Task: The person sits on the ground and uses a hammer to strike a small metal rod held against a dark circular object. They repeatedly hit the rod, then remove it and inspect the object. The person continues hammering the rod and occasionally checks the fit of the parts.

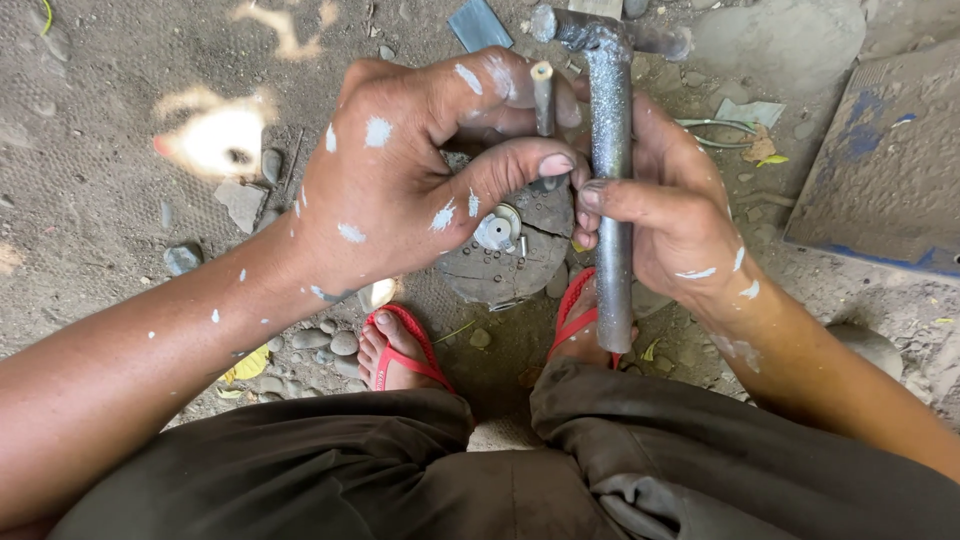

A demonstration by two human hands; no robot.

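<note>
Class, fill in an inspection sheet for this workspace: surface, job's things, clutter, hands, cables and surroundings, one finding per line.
Surface: dusty dirt ground strewn with small stones; sunlit patches.
Job's things: grey metal hammer, handle upright in view; thin rod standing over a cracked round block that bears a small metal disc.
Clutter: grey flat scrap, yellow leaves, pebbles.
Hands: left hand, paint-flecked, pinches the thin rod; right hand grips the hammer handle.
Cables: a thin bent wire lies by the right hand; its kind is unclear.
Surroundings: blue-edged slab at right; feet in red sandals; dark trousers.
</note>
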